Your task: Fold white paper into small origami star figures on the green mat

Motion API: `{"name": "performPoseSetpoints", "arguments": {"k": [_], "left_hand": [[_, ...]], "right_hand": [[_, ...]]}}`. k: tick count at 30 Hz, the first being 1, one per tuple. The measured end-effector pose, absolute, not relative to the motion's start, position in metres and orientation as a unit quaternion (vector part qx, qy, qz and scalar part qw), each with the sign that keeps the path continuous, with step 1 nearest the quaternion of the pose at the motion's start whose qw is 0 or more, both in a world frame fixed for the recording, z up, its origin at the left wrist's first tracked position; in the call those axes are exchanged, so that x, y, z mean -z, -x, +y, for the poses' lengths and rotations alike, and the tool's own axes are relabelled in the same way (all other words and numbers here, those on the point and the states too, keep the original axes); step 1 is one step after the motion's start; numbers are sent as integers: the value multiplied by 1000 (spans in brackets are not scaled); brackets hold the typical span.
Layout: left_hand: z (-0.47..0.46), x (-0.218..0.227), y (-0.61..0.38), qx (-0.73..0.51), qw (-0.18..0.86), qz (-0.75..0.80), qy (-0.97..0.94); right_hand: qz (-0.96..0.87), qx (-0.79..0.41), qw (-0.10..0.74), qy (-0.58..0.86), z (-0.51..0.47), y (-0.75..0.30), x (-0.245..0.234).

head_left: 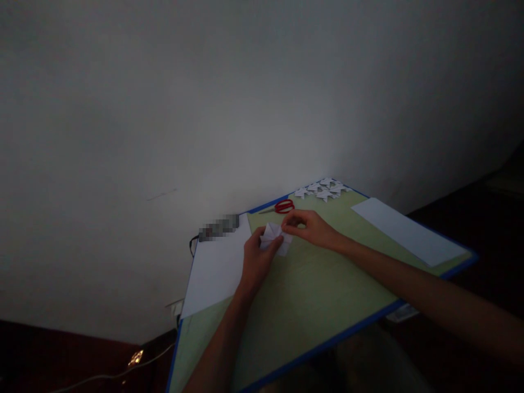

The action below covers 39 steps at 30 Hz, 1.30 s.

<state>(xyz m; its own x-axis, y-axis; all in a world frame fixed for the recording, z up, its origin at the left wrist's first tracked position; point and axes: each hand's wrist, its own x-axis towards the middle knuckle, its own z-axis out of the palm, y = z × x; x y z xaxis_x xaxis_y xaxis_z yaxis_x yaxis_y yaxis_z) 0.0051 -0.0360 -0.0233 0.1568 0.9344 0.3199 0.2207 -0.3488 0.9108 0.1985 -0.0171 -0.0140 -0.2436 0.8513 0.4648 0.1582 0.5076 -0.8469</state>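
A small piece of folded white paper (272,231) is held above the table, creases fanning out across it. My left hand (258,248) grips it from the left, thumb pressed on its front. At its upper right edge, the thumb and index finger of my right hand (305,226) pinch together on the paper. Just behind the hands lies a pair of scissors (284,206) with red handles, blades pointing left. Several folded white paper stars (325,194) are grouped at the far corner of the table.
The green tabletop (311,295) has a blue edge and stands against a grey wall (204,109). White sheets lie on its left (213,275) and right (409,232) sides. A pixelated object rests at the left back edge. A cable (118,375) runs along the lower left.
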Motion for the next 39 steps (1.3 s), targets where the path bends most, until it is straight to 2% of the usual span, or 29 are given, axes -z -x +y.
{"name": "performPoseSetpoints", "arguments": {"k": [6, 13, 39], "left_hand": [[-34, 24, -3, -479, 365, 438, -667], [-33, 25, -4, -482, 412, 422, -648], [-36, 20, -6, -492, 421, 453, -613]], "right_hand": [[-698, -371, 502, 350, -17, -197, 16], [-699, -366, 499, 358, -19, -199, 12], [-715, -383, 472, 346, -19, -199, 15]]}}
